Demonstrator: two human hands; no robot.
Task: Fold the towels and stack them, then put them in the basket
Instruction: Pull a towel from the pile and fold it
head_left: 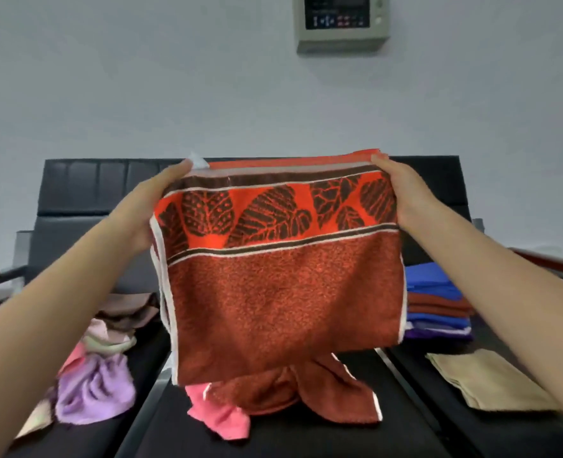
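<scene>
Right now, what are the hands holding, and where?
Both hands hold the red leaf-patterned towel up by its top corners: left hand at one, right hand at the other.

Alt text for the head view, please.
Both hands, left hand and right hand, hold up a folded rust leaf-patterned towel by its top corners above black seats; unfolded towels lie left, a folded stack right.

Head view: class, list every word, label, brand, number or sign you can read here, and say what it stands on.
No text can be read in this picture.
Wall panel: it has a dark display and small red and white marks, all too blurred to read.
White tag at the top corner of the leaf-patterned towel: no print can be made out.
The other towels show no lettering.
</scene>
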